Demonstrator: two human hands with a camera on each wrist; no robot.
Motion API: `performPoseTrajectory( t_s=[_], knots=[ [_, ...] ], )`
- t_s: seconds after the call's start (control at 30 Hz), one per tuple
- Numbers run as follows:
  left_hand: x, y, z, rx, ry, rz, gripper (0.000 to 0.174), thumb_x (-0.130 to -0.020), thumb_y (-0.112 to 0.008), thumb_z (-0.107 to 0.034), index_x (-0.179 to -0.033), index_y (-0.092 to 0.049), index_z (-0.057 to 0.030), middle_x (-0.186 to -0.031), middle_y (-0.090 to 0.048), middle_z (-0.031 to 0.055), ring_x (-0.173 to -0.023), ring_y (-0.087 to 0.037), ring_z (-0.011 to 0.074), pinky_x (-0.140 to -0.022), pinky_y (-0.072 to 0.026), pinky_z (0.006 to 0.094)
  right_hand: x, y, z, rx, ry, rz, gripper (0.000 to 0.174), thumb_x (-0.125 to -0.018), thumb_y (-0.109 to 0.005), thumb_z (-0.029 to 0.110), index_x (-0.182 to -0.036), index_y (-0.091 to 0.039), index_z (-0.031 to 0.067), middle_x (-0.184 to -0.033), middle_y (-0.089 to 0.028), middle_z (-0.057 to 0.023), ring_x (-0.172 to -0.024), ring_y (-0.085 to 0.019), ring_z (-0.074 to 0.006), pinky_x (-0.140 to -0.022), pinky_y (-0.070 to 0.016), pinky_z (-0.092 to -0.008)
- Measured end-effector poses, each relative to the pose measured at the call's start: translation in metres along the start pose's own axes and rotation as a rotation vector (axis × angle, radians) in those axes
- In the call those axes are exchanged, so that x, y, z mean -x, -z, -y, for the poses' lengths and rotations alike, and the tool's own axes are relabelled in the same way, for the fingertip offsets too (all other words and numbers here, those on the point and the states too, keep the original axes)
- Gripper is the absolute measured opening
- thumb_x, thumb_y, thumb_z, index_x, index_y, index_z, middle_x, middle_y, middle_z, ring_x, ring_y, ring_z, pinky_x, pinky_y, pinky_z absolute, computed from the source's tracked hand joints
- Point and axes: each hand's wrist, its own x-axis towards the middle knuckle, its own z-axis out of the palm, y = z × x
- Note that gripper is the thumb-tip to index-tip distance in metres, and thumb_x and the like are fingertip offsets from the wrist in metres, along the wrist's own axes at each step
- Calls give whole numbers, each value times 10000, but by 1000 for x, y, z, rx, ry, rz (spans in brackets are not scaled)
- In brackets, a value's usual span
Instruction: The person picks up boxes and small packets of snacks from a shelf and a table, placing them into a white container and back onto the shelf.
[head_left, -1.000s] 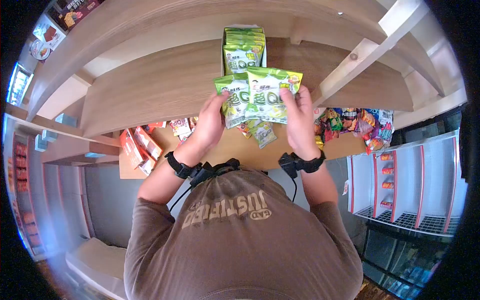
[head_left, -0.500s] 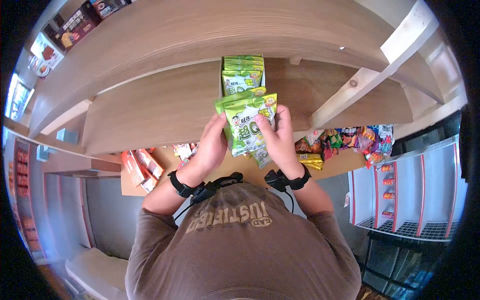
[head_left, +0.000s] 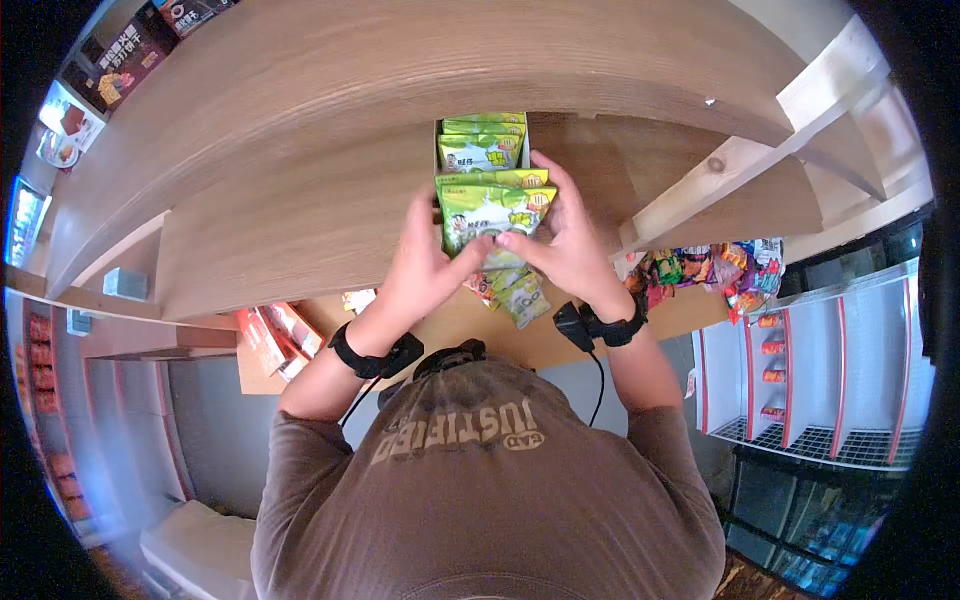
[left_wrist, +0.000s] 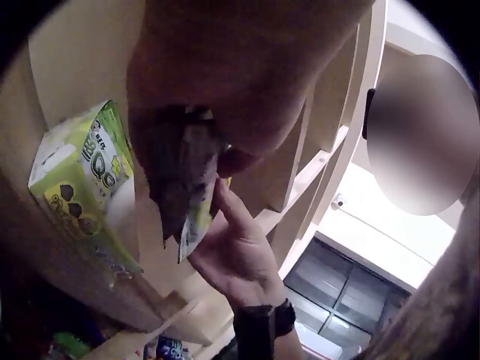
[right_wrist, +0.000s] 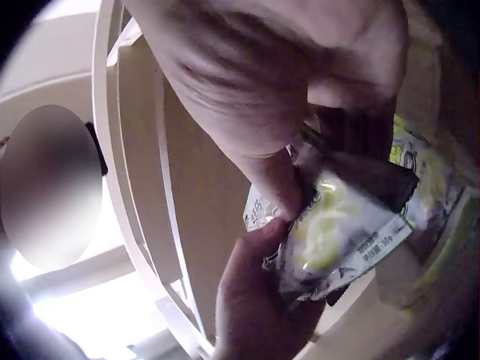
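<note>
Fingers (head_left: 462, 258) of left hand (head_left: 425, 268) and right hand (head_left: 572, 245) pinch green packets (head_left: 492, 208), upper centre; fanned earlier, now squared, nearing shelf row (head_left: 482, 148).

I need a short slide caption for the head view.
Left hand and right hand hold green snack bags before stocked bags on wooden shelf.

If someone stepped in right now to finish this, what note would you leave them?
Left hand: grips the green packets from the left.
Right hand: grips the same packets from the right.
Where: packets held upright just in front of the box on the shelf.
Done: the box already holds a row of like packets.
Left: the held packets are not yet in the box; loose snacks lie lower down.
</note>
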Motion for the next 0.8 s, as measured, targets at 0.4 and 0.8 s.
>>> performPoseTrajectory(
  t_s=[0.4,0.8],
  knots=[
    [5,-8,26,-802,-437,186,287,-745,-690,-165,-998,-579,-88,-1005,-612,97,-944,-582,277,-898,-410,419,-40,11,-8,1104,229,-69,632,-726,-758,215,-1275,-486,63,-1243,-502,-159,-1151,-469,-332,-957,-380,-463],
    [4,-7,22,-721,-473,313,309,-757,-687,-180,-1023,-578,-68,-1038,-599,113,-1003,-581,302,-885,-454,416,-66,33,8,887,321,221,250,-816,-637,164,-1001,-626,-4,-1215,-542,-132,-1133,-483,-338,-977,-385,-429]
  ],
)
